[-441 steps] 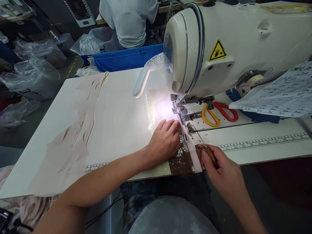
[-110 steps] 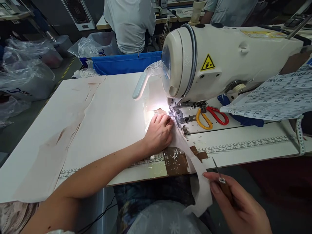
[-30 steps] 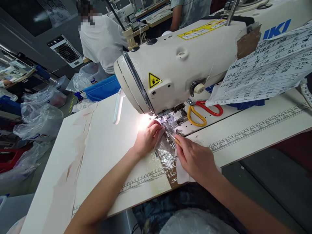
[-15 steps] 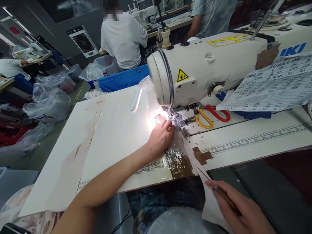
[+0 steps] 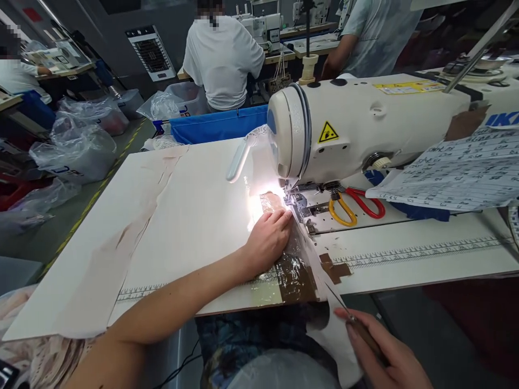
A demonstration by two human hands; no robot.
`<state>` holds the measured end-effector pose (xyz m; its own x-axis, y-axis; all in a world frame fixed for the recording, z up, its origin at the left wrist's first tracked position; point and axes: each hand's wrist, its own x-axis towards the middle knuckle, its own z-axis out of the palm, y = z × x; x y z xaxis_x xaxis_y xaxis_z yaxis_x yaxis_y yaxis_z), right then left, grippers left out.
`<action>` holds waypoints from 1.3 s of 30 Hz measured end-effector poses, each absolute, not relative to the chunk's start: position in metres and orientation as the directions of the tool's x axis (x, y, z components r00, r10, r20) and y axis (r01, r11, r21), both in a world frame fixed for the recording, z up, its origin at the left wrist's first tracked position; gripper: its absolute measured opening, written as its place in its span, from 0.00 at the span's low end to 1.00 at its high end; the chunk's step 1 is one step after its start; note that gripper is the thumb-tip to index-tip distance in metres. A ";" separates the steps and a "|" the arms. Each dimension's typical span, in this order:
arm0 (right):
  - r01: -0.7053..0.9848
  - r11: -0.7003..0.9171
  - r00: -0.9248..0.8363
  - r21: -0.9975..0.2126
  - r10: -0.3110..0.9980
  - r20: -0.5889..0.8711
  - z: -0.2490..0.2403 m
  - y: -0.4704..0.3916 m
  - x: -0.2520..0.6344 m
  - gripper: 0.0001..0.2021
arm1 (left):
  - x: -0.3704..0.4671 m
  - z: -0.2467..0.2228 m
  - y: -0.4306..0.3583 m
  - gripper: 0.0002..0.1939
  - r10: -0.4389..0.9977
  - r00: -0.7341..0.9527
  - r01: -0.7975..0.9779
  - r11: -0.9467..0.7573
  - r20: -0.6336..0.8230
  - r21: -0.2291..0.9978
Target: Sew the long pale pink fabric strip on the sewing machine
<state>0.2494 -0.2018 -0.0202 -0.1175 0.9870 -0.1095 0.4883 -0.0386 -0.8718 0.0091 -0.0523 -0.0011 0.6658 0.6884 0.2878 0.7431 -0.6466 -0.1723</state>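
My left hand [image 5: 271, 237] lies on the sewing bed just before the lit presser foot [image 5: 294, 200]. Its fingers are bent and pressed together at the edge of a pale fabric strip [image 5: 312, 254]; the fingertips are partly hidden. Off the table's front edge, my right hand [image 5: 381, 346] is closed around the brown handle of an awl [image 5: 365, 332]. The awl's thin metal shaft points up and left along the strip, whose lower end hangs beside this hand. The white sewing machine [image 5: 340, 129] stands over the far side of the work.
Scissors with red and yellow handles [image 5: 343, 210] lie right of the needle area. A written paper sheet [image 5: 454, 173] hangs at right. More pale fabric [image 5: 97, 281] spreads over the table's left. Co-workers sit beyond a blue cloth trough [image 5: 219, 125]; plastic-bagged bins [image 5: 77, 154] stand left.
The view has shifted, so the machine sits further right. My left hand has slid back slightly from the presser foot, baring a patch of fabric there. The awl stays in my right hand.
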 end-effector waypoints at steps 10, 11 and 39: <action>0.010 -0.459 -0.022 -0.888 0.888 -0.459 -0.013 -0.185 0.228 0.16 | 0.000 0.008 -0.045 0.20 0.731 0.620 0.753 -0.657 0.286 0.046; -0.074 -0.504 -0.056 -0.861 0.864 -0.501 -0.014 -0.185 0.226 0.16 | -0.001 0.007 -0.044 0.20 0.733 0.616 0.751 -0.657 0.289 0.065; 0.589 0.107 0.014 -0.801 0.990 0.143 -0.001 -0.140 0.192 0.12 | -0.001 0.006 -0.033 0.15 0.729 0.616 0.733 -0.669 0.298 0.119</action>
